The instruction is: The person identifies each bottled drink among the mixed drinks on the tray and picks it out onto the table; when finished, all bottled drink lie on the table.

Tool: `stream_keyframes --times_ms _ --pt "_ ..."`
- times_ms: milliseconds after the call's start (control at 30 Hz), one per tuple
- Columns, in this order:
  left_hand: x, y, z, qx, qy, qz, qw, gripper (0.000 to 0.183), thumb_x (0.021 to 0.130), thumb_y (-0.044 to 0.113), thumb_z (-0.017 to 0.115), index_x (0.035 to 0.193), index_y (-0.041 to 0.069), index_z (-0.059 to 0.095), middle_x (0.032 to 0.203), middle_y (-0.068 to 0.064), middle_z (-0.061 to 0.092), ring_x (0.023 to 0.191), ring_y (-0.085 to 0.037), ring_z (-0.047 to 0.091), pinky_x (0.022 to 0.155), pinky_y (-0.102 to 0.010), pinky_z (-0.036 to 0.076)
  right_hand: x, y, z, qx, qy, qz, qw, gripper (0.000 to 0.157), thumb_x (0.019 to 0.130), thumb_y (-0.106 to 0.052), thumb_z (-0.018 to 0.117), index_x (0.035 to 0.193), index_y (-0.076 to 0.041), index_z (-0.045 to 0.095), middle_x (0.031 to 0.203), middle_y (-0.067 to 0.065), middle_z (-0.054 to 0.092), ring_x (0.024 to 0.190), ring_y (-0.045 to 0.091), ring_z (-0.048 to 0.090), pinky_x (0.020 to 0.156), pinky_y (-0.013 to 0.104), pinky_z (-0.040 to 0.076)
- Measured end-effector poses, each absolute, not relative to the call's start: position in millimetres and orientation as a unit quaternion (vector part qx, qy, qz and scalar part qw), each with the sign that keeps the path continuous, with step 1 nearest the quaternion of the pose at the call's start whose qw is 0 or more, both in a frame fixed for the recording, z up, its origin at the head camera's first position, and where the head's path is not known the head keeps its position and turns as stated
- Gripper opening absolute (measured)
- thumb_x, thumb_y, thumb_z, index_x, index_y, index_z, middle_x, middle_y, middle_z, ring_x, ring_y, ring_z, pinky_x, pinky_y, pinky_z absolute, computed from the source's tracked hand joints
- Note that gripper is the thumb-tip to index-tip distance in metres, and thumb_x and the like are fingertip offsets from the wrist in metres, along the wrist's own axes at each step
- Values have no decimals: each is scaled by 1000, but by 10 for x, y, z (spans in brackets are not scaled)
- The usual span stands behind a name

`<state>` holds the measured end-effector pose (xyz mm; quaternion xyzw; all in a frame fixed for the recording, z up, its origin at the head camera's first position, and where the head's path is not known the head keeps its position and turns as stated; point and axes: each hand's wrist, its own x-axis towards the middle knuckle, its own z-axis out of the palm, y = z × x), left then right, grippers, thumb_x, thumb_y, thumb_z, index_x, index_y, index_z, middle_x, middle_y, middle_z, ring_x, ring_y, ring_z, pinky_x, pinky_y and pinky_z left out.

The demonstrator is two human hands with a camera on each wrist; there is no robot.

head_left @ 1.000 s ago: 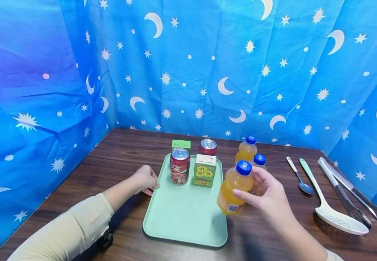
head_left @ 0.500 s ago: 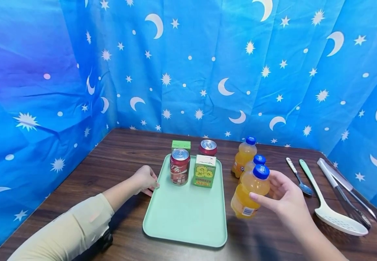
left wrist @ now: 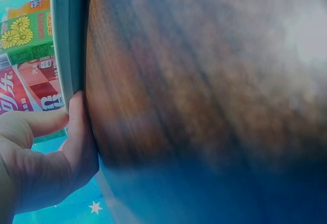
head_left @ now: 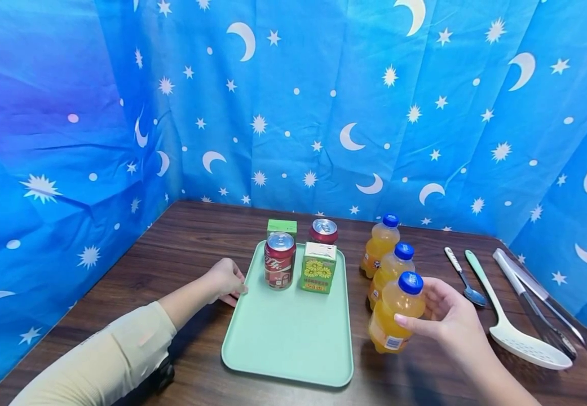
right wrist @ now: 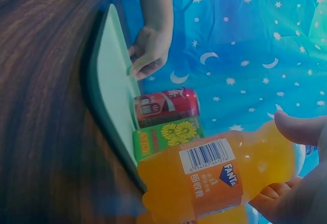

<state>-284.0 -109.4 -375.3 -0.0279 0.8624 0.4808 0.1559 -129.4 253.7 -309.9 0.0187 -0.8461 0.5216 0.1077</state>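
Observation:
My left hand (head_left: 225, 282) pinches the left rim of the light green tray (head_left: 288, 338); in the left wrist view its thumb and a finger (left wrist: 76, 117) meet at that rim. My right hand (head_left: 450, 316) grips an orange soda bottle (head_left: 393, 324) with a blue cap, just right of the tray. The right wrist view shows its Fanta label and barcode, thumb near the neck. Two similar bottles, the nearer one (head_left: 387, 273) and the farther one (head_left: 382, 245), stand behind it. On the tray are a red soda can (head_left: 279, 262) and a green drink carton (head_left: 318, 269) with yellow flowers.
Behind these stand another red can (head_left: 323, 230) and a green carton (head_left: 281, 225), partly hidden. To the right lie a spoon (head_left: 466, 282), a slotted ladle (head_left: 521, 341) and metal tongs (head_left: 537, 304). A blue star-patterned cloth (head_left: 293, 113) encloses the dark wooden table (head_left: 186, 237).
My right hand has carried the soda bottle right and downward, from over the tray's right edge to beside it, in front of the other bottles. My left hand has stayed at the rim.

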Motion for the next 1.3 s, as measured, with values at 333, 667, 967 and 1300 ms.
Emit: stream_keyframes --times_ms 333,667,967,1300 --pt "-2834 -1093 -3752 -29 863 480 155 17 79 -11 66 87 -7 52 80 -19 55 64 -24 61 52 -34 58 -1302 2597 -3206 4 -845 528 80 63 72 -14 82 124 -2 48 123 13 58 99 -2 56 81 12 47" --pt "-2847 -1089 -3768 -29 866 476 151 17 79 -11 66 89 -7 53 79 -18 56 63 -22 60 52 -33 58 -1297 2665 -3293 -17 -844 532 65 65 70 -13 83 124 -1 48 124 13 58 100 -6 54 81 9 43" --pt "-2837 -1087 -3791 -27 860 485 155 16 79 -11 66 88 -7 53 80 -19 56 64 -23 61 53 -35 58 -1274 2705 -3345 -15 -822 564 79 61 69 -6 82 121 0 50 111 -5 64 99 -2 57 80 12 47" --pt "-2847 -1088 -3777 -28 860 486 152 17 79 -11 66 87 -7 53 79 -18 57 63 -23 62 52 -35 58 -1286 2736 -3378 -1 -828 554 87 60 72 -7 81 123 -1 48 112 -6 63 100 -1 56 80 12 47"
